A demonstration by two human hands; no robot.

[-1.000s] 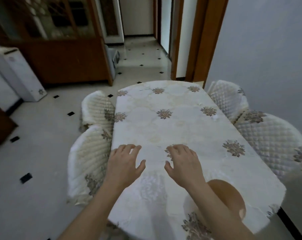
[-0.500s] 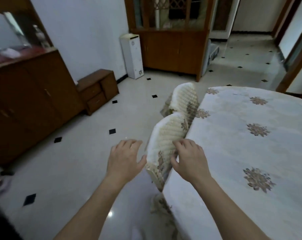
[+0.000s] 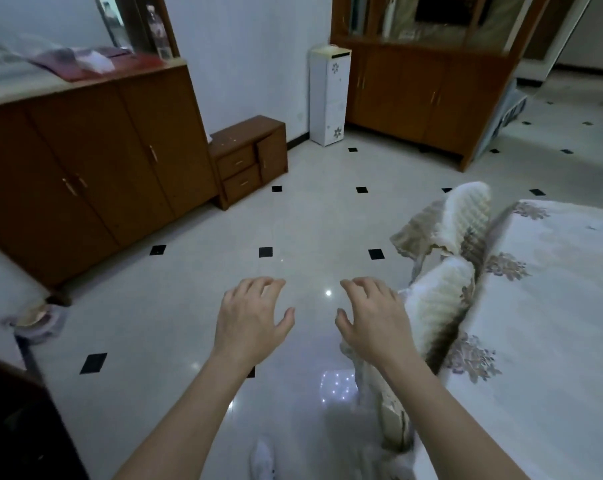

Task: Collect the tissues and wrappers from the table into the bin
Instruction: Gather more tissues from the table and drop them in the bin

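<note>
Item: our left hand and right hand, both raised over the tiled floor, palms down. Grip: released on each, fingers spread and slightly curled, nothing in either.

Item: counter under a floral cloth, at our right, its long axis running away from us toward the far right. The part we can see carries no tissues and no wrappers; the rest lies outside the view.

Item: two quilted chairs, tucked against the counter's near edge, just beside our right hand.

Item: bin, not identifiable. A blurred pale object sits on the floor at far left; we cannot tell what it is.

Progress, as we judge it: the visible counter looks cleared, so collecting is likely finished or nearly so; we cannot confirm what remains.
</note>
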